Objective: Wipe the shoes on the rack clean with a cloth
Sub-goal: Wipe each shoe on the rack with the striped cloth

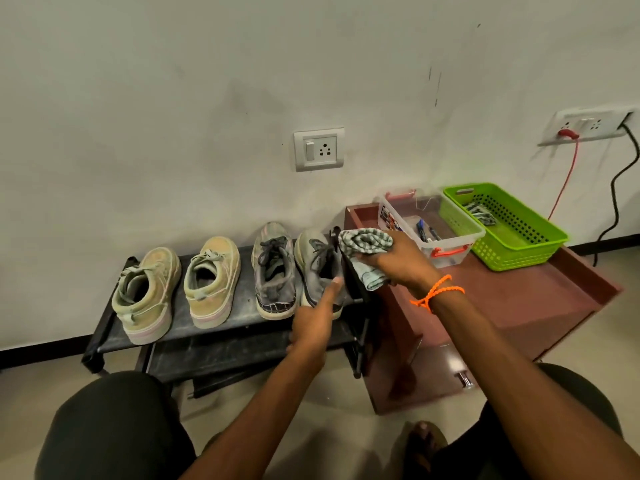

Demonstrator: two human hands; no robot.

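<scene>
Two pairs of shoes stand on the top shelf of a black shoe rack point(221, 344): a tan pair, one shoe point(147, 292) at the left and the other point(212, 280) beside it, and a grey pair, one shoe point(275, 270) and the rightmost grey shoe point(317, 268). My left hand point(313, 322) grips the heel of the rightmost grey shoe, thumb up along its side. My right hand point(398, 263) holds a bunched grey-green striped cloth point(365, 252) just right of that shoe, above the rack's end.
A reddish-brown low table point(512, 306) stands right of the rack, carrying a clear box point(429, 225) with pens and a green basket point(509, 226) with another cloth. Wall sockets and hanging cables sit behind. My knees and one foot are at the bottom.
</scene>
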